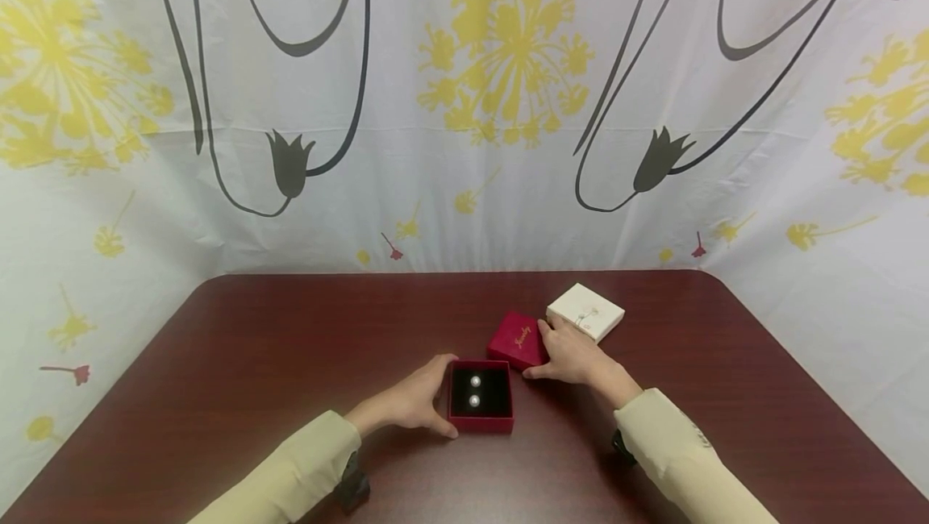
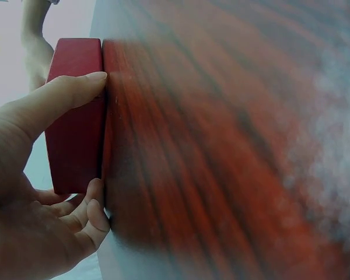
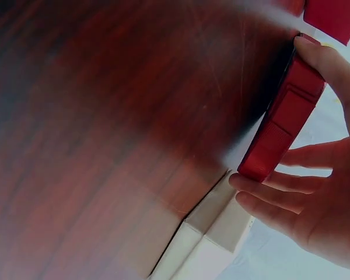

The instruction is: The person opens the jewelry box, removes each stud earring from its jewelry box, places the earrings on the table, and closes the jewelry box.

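Observation:
A small red jewelry box, lidless, sits on the table with two pearl earrings on its black lining. My left hand grips it from the left, thumb at the near side and fingers at the far side; the left wrist view shows the thumb across the red wall. Just behind and to the right is the red box lid with gold lettering. My right hand holds this lid by its edges. In the right wrist view the thumb and fingers span the lid's ribbed side.
A cream box with a small printed design lies at the back right, close beside the lid and the right hand's fingers. The dark wooden table ends at a patterned curtain behind.

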`<state>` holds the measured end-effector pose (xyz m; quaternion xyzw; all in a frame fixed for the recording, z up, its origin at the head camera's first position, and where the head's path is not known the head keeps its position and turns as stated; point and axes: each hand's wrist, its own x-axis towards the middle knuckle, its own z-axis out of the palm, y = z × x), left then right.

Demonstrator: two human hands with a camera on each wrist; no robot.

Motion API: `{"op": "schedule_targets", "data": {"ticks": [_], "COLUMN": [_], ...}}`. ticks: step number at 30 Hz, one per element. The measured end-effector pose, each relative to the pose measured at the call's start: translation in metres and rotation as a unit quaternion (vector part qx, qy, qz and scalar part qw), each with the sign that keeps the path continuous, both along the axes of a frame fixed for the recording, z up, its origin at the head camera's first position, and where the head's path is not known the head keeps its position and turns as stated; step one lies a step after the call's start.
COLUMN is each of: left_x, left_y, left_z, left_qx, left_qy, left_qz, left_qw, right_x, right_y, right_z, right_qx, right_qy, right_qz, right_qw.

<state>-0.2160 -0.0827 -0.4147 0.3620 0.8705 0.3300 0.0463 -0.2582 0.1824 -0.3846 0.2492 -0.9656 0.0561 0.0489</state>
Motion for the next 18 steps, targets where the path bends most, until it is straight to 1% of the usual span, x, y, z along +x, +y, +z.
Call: {"op": "schedule_targets", "data": {"ticks": [4,5,11,18], "left_x": [0.0003,0.0041,0.0053,0.0052], "left_y": [0.0009,0.0028,0.0047,0.0051], "left_z": [0.0007,0.0075,0.0093,0.0093], "left_qx": [-0.004,-0.009,-0.037,-0.035], "left_qy": [-0.003,-0.019,-0.028,-0.032], "left_qz": [0.003,0.013,0.030,0.034], "left_qw": [1.0000,0.9997,0.9985,0.9983], "right_x": [-0.0010,-0.0013,-0.0035,-0.0043], "right_y": [-0.0013,-0.0016,-0.0030,-0.0043], "right_z": [-0.0001,-0.0001,-0.0007,-0.0009], "right_qx": [0.006,0.006,0.012,0.015], "right_qy": [-0.013,-0.017,-0.025,-0.035], "right_qz": [-0.009,-0.011,-0.020,-0.024], "right_qw": [0.9998,0.9998,0.9994,0.9990]}}
